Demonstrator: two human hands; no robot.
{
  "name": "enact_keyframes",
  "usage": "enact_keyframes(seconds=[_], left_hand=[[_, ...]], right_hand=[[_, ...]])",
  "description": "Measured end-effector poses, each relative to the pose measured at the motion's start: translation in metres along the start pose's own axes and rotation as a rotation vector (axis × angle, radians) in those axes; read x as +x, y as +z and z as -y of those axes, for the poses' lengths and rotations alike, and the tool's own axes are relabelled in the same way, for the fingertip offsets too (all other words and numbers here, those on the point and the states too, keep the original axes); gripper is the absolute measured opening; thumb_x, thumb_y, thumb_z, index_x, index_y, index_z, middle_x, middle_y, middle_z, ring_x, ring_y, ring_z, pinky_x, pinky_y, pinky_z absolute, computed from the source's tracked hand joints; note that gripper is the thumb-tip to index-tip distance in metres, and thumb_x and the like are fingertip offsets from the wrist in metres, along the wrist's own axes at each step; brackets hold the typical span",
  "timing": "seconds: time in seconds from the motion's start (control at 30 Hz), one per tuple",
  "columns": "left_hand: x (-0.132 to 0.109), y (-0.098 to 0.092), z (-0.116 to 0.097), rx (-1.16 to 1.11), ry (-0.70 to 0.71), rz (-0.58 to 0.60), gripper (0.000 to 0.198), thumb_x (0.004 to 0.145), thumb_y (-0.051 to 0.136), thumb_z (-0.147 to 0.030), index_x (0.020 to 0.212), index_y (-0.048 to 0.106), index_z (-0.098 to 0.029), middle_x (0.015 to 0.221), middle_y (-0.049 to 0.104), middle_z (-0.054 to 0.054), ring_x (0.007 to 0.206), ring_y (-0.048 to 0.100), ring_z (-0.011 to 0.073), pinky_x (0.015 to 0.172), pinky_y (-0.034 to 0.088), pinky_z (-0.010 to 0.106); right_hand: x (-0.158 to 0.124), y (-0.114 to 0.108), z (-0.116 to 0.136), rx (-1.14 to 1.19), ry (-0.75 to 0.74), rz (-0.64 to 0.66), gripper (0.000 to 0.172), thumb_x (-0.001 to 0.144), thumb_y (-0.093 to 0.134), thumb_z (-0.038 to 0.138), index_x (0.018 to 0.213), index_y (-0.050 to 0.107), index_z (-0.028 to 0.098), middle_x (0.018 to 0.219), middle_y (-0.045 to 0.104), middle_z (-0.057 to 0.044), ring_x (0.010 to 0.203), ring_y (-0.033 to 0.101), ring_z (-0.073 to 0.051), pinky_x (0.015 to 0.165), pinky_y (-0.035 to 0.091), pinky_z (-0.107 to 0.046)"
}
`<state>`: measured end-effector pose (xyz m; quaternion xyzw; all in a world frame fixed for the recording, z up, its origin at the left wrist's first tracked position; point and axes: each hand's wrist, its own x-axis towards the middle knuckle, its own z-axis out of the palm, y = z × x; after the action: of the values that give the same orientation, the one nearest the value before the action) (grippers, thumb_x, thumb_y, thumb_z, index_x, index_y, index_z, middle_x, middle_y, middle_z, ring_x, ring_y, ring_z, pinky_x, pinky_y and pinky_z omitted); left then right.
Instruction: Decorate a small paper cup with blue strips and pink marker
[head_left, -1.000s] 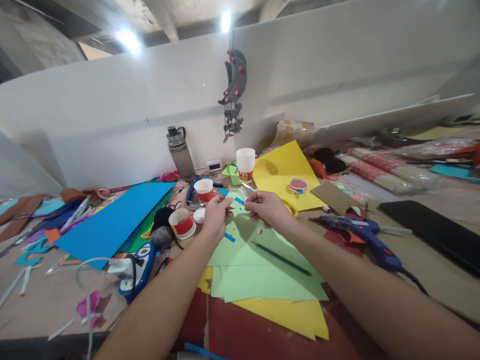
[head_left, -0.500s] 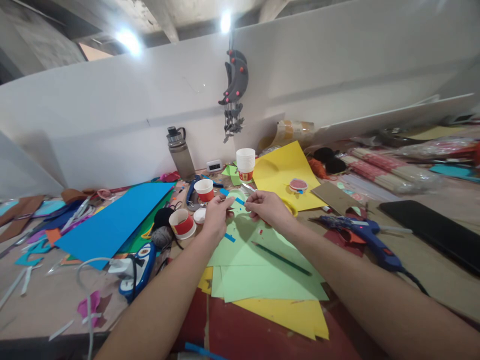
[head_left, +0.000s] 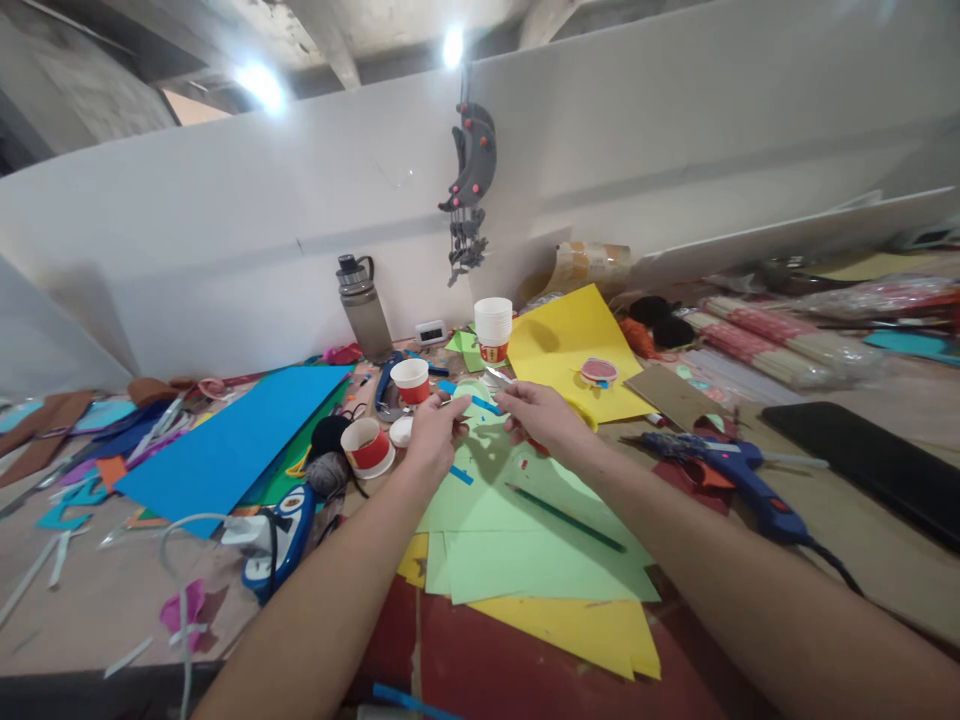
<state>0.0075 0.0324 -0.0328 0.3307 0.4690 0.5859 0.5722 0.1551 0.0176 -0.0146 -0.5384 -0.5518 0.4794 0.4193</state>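
Observation:
Above the light green paper [head_left: 480,505], a narrow blue paper strip [head_left: 486,405] spans the gap between my hands. My left hand [head_left: 437,432] is closed, pinching the strip's left end between thumb and fingertips. My right hand [head_left: 546,415] is closed around scissors [head_left: 498,377], whose silver blades point up and to the left past the fingers. Its fingertips meet the strip's right end. A green pencil [head_left: 566,517] lies on the green paper. Another blue strip [head_left: 461,475] rests beside my left wrist.
Red-and-white paper cups [head_left: 367,447] stand left of my hands, with a cup stack [head_left: 493,328] behind. Blue card [head_left: 240,430] and a power strip [head_left: 279,540] lie left. A glue gun [head_left: 739,470] lies right, near a black phone-like slab [head_left: 862,470]. A bottle [head_left: 365,308] stands behind.
My fingers have shifted slightly, and more of the blue strip now shows between my hands. The view has moved a little; the objects on the table stay put.

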Motion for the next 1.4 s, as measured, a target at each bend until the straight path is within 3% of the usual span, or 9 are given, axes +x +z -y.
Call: enact_keyframes(seconds=[0.27, 0.47, 0.77, 1.03, 1.2, 1.4], left_hand=[[-0.002, 0.001, 0.004, 0.094, 0.100, 0.083, 0.033, 0.052, 0.079, -0.029, 0.072, 0.056, -0.015, 0.061, 0.053, -0.004, 0.048, 0.046, 0.0047, 0.042, 0.033, 0.017], [-0.006, 0.003, 0.002, 0.162, 0.136, 0.134, 0.030, 0.052, 0.079, -0.030, 0.069, 0.059, -0.016, 0.064, 0.056, -0.001, 0.051, 0.048, 0.0067, 0.043, 0.034, 0.019], [-0.006, 0.003, 0.000, 0.142, 0.129, 0.225, 0.022, 0.055, 0.073, -0.021, 0.070, 0.058, -0.015, 0.059, 0.053, -0.005, 0.047, 0.046, 0.0058, 0.049, 0.037, 0.020], [-0.004, 0.001, 0.002, 0.361, 0.275, 0.215, 0.011, 0.062, 0.065, -0.020, 0.069, 0.058, -0.015, 0.059, 0.052, -0.004, 0.049, 0.043, 0.0057, 0.048, 0.032, 0.020], [-0.005, 0.000, -0.001, 0.398, 0.257, 0.226, 0.030, 0.061, 0.065, -0.018, 0.091, 0.061, -0.016, 0.065, 0.061, -0.002, 0.052, 0.049, 0.0080, 0.048, 0.033, 0.019], [-0.011, 0.005, -0.003, 0.311, 0.223, 0.230, 0.039, 0.061, 0.068, -0.021, 0.098, 0.059, -0.016, 0.069, 0.062, -0.001, 0.055, 0.050, 0.0082, 0.051, 0.036, 0.020]], right_hand=[[0.000, 0.008, 0.001, -0.064, 0.002, 0.030, 0.019, 0.075, 0.059, 0.033, 0.066, 0.052, 0.018, 0.062, 0.057, 0.001, 0.047, 0.051, -0.007, 0.037, 0.037, -0.015], [-0.001, 0.007, 0.001, -0.015, 0.060, 0.004, 0.017, 0.070, 0.061, 0.026, 0.062, 0.048, 0.018, 0.052, 0.052, 0.004, 0.044, 0.048, -0.006, 0.038, 0.034, -0.014], [0.001, 0.004, -0.003, 0.150, 0.032, 0.029, 0.016, 0.070, 0.060, 0.031, 0.069, 0.051, 0.018, 0.060, 0.052, 0.003, 0.051, 0.051, -0.008, 0.048, 0.042, -0.019], [0.002, 0.007, -0.004, 0.054, 0.016, 0.005, 0.005, 0.064, 0.057, 0.022, 0.065, 0.054, 0.018, 0.050, 0.049, 0.005, 0.044, 0.041, -0.007, 0.043, 0.031, -0.019], [-0.001, 0.006, -0.003, 0.088, -0.012, 0.034, 0.011, 0.065, 0.058, 0.029, 0.067, 0.053, 0.020, 0.053, 0.051, 0.005, 0.047, 0.044, -0.008, 0.045, 0.034, -0.020], [0.004, 0.005, -0.008, 0.027, -0.044, -0.051, 0.014, 0.064, 0.058, 0.031, 0.067, 0.054, 0.018, 0.049, 0.049, 0.005, 0.043, 0.040, -0.007, 0.043, 0.030, -0.021]])
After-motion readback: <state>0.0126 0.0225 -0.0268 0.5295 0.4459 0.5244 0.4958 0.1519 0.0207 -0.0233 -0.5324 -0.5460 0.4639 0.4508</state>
